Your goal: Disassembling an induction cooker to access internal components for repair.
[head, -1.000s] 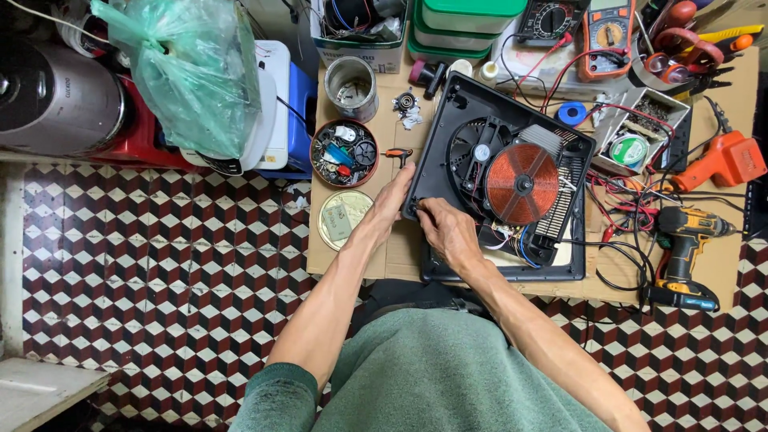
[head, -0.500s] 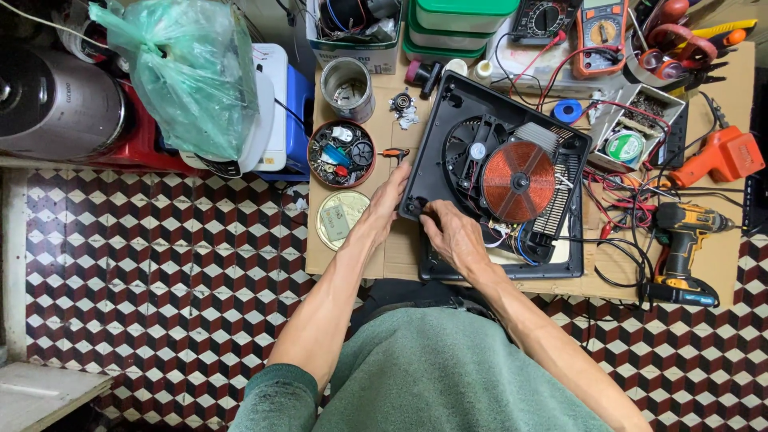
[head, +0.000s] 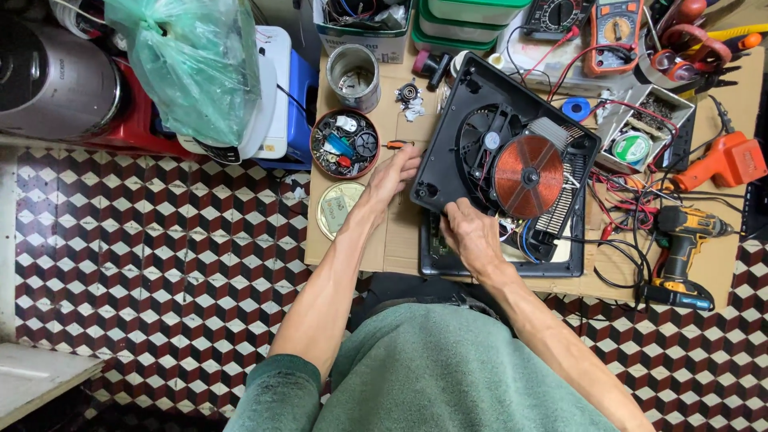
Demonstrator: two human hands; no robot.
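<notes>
Item: opened black plastic induction cooker housing, flat, square, copper coil and fan exposed; lay across middle of cardboard-covered desk, tilted. Left hand rested open against housing's left edge, fingers spread, grasping nothing. Right hand curled over near edge by wiring; closure unclear. Judged rigid, moderately light; internals fragile. Best held by outer rim.
</notes>
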